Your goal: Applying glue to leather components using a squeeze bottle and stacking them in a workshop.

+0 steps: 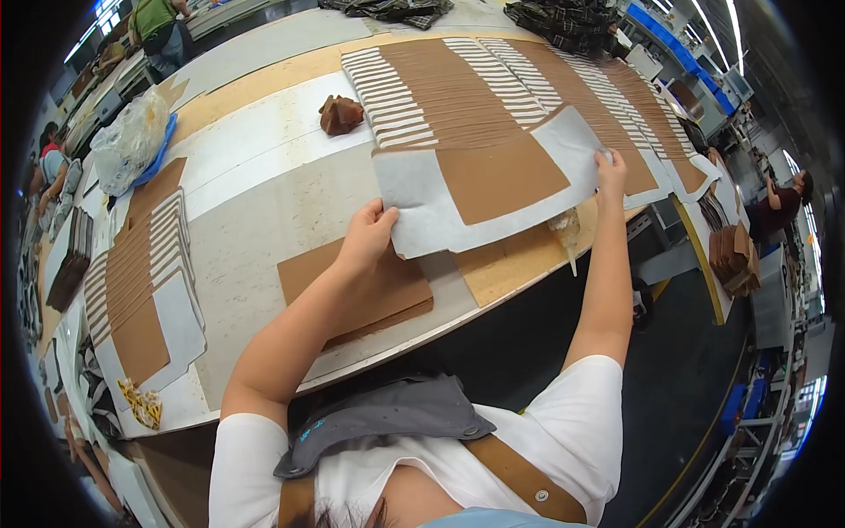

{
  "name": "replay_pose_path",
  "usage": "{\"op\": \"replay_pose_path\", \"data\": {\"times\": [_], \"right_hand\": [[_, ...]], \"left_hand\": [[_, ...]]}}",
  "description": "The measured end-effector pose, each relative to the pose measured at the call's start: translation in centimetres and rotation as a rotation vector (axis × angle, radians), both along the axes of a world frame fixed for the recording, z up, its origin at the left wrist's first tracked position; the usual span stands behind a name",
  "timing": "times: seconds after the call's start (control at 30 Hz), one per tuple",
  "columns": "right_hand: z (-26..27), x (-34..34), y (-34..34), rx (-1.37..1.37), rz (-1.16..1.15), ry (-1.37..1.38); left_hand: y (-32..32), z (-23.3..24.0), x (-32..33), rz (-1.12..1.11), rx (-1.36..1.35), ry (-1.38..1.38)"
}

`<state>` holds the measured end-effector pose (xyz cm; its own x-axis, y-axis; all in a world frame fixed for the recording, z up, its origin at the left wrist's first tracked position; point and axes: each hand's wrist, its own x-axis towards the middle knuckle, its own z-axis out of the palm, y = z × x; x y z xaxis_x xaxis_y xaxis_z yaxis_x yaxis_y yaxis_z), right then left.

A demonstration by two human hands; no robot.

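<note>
A white sheet [412,198] with a brown rectangular panel [502,177] on it is stretched between my hands above the table. My left hand [368,236] pinches its near left edge, thumb on top. At the right end, my right hand [612,173] grips the other edge. Under my left forearm lies a stack of brown sheets [389,290], partly hidden by the arm. Beyond the held sheet, overlapping rows of similar brown-and-white pieces [455,86] fan across the table. A translucent applicator with a pointed nozzle [566,232] shows just below the sheet, near the table's edge.
More overlapping pieces [135,297] lie at the left. A crumpled brown lump [341,115] and a clear plastic bag [132,142] rest on the table [244,218]. Dark plaid cloth [561,23] is heaped behind. A brown bundle [734,261] and a person [782,204] are at right.
</note>
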<state>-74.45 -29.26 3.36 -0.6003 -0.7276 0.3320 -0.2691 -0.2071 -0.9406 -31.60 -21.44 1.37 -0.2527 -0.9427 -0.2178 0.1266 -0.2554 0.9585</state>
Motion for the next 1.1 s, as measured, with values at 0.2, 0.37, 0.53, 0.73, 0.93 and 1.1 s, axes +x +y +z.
{"op": "replay_pose_path", "data": {"times": [0.2,0.37,0.53,0.73,0.93,1.1], "right_hand": [[-2.8,-2.5,-1.2,0.077,-0.124,0.055],[-5.4,-5.8,-3.4,0.121,-0.231,0.189],[-5.7,-5.4,-3.9,0.305,-0.287,0.314],[-5.7,-5.0,-3.0,0.457,-0.279,0.282],[-4.2,-5.0,-0.8,0.193,-0.504,0.747],[0.3,-0.5,4.7,0.239,-0.275,0.668]], "left_hand": [[-1.5,-2.5,-2.9,0.099,0.039,0.039],[-2.1,-2.2,-4.7,0.094,0.016,0.001],[-3.1,-2.7,-4.9,0.132,-0.009,0.032],[-3.8,-2.8,-4.6,0.137,-0.018,-0.049],[-3.5,-2.5,-4.7,0.059,-0.001,-0.063],[-3.8,-2.7,-4.6,0.045,0.026,-0.071]]}}
